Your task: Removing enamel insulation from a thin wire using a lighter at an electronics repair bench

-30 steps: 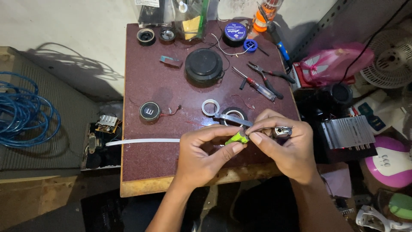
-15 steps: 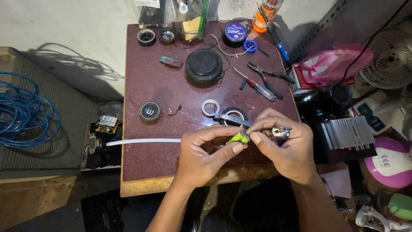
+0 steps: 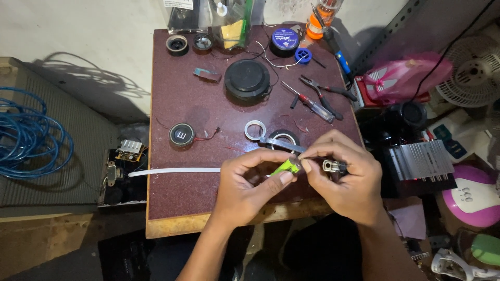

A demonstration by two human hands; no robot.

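Maroon table (image 3: 177, 78): hands' (image 3: 250, 179) hold unchanged.

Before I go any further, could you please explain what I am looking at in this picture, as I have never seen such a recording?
There is no machine here: a person works with two bare hands, filmed by a camera on their head that looks down. The left hand pinches a small bright green piece. The right hand meets it and also holds a small metal part. Below lies a dark red table with a long white strip, tape rolls, pliers, a screwdriver, a black round lid and a small round speaker.
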